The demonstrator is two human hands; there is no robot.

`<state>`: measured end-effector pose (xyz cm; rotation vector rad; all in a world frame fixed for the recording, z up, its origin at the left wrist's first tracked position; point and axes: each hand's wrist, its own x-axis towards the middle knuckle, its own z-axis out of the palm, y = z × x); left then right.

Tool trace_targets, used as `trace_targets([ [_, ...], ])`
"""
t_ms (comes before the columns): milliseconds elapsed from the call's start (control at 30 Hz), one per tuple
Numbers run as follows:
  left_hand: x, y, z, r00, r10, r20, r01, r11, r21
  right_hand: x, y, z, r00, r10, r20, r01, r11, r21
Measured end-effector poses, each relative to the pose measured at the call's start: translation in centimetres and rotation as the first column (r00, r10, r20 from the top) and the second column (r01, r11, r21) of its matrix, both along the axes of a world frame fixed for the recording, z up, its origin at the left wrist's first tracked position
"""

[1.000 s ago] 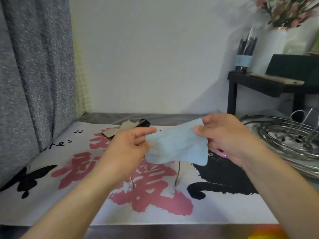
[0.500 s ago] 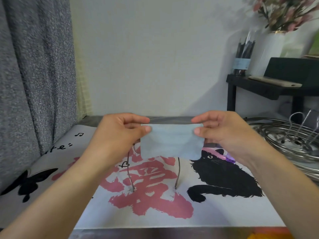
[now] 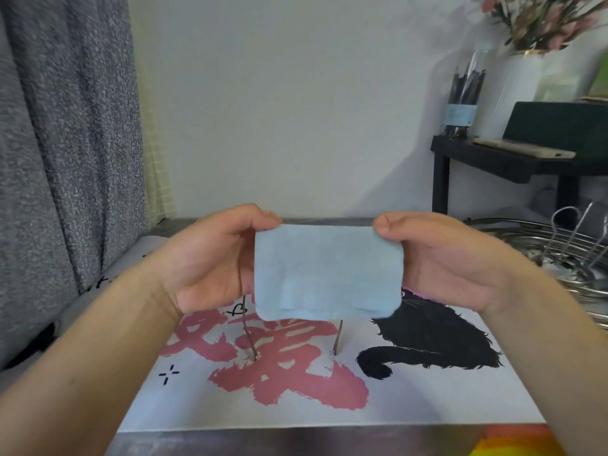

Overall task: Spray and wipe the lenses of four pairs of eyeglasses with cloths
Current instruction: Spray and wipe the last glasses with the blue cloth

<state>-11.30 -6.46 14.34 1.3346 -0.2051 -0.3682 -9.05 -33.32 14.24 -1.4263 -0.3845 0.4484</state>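
Observation:
A light blue cloth (image 3: 327,271) hangs folded in front of me, stretched between both hands above the mat. My left hand (image 3: 214,258) pinches its upper left corner and my right hand (image 3: 441,258) pinches its upper right corner. Behind the cloth stands a pair of eyeglasses (image 3: 250,343); only its two thin metal temple arms show below the cloth, their tips resting on the mat. The lenses are hidden by the cloth.
A white mat (image 3: 296,409) with red brush characters and a black cat covers the table. A metal wire rack (image 3: 559,255) sits at the right. A black shelf (image 3: 500,162) holds a brush jar and a vase. A grey curtain (image 3: 65,143) hangs on the left.
Both hands lifted the cloth higher and pulled it flat and level between them. The cloth now covers the front of the eyeglasses.

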Motion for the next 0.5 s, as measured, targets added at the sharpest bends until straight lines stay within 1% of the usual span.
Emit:
trace_targets([
  [33, 0.3, 0.0, -0.4, 0.998, -0.012, -0.060, 0.009, 0.999, -0.051, 0.0, 0.2, -0.2, 0.997, 0.007, -0.070, -0.005, 1.000, 0.023],
  [100, 0.7, -0.1, -1.2, 0.991, -0.007, -0.135, -0.006, 0.995, -0.095, 0.2, 0.6, -0.7, 0.984, -0.002, -0.180, 0.004, 1.000, 0.010],
  [200, 0.8, -0.3, -1.9, 0.981, 0.040, -0.188, -0.056, 0.995, -0.077, 0.5, 1.0, -1.5, 0.966, -0.007, -0.258, 0.002, 1.000, -0.019],
  [333, 1.2, 0.0, -2.4, 0.980, 0.044, -0.193, -0.057, 0.997, -0.061, 0.9, 1.2, -2.3, 0.959, -0.041, -0.281, 0.023, 0.997, -0.067],
  [433, 1.1, 0.1, -2.3, 0.988, 0.018, -0.156, -0.021, 1.000, -0.019, 0.8, 1.4, -2.5, 0.968, -0.071, -0.241, 0.053, 0.995, -0.079],
  [500, 1.2, -0.1, -2.4, 0.991, 0.076, -0.114, -0.076, 0.997, 0.008, 0.9, 1.6, -2.5, 0.973, -0.121, -0.198, 0.107, 0.991, -0.083],
])
